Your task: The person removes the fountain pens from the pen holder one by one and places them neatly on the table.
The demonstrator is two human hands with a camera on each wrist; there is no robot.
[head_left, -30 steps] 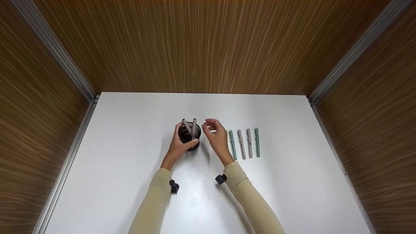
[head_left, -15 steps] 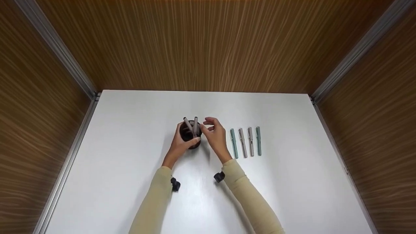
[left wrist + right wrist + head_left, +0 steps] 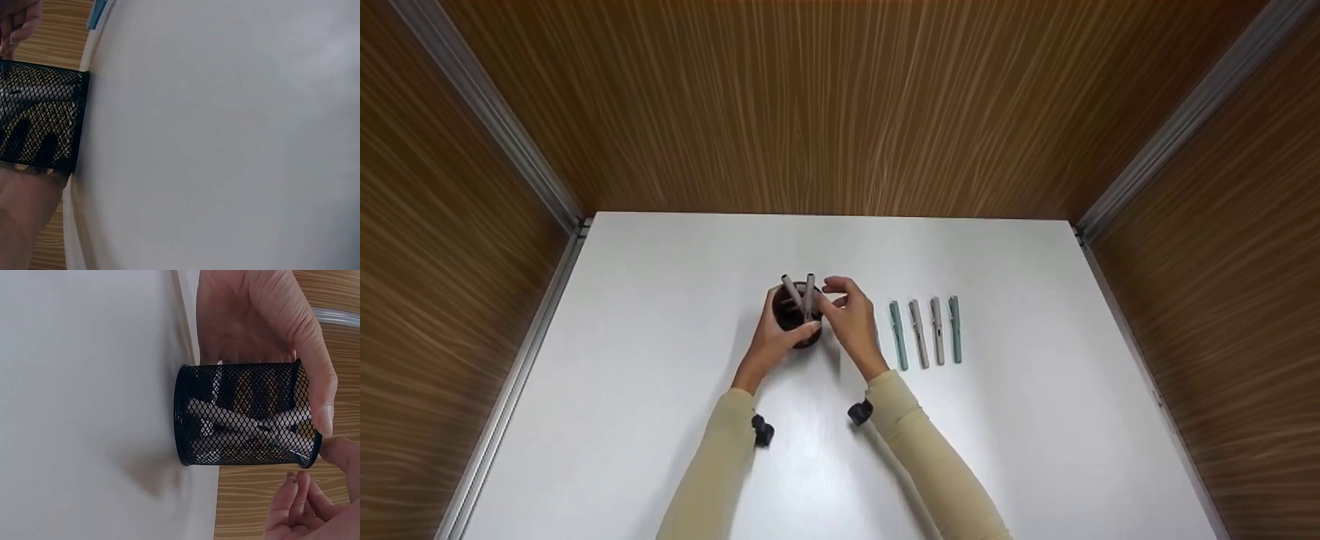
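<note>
A black mesh pen cup (image 3: 797, 324) (image 3: 247, 413) (image 3: 39, 118) stands mid-table with two grey-beige pens (image 3: 808, 294) (image 3: 247, 426) crossed inside it. My left hand (image 3: 775, 339) (image 3: 253, 320) (image 3: 22, 214) grips the cup, thumb across its front. My right hand (image 3: 840, 307) (image 3: 320, 478) hovers at the cup's right rim, fingers loosely curled beside the right-hand pen, with a gap between thumb and fingers and nothing visibly held. Right of it lies a row of loose pens: teal (image 3: 897, 335), beige (image 3: 918, 334), beige (image 3: 936, 331), teal (image 3: 954, 329).
The white table (image 3: 660, 390) is boxed in by wood-grain walls (image 3: 840, 105) at the back and both sides, with metal corner strips (image 3: 487, 120). Small black wrist cameras (image 3: 762, 431) sit on both beige sleeves.
My right hand has moved left and down, from above the space between cup and pen row to the cup's rim. The left hand and the cup stayed put.
</note>
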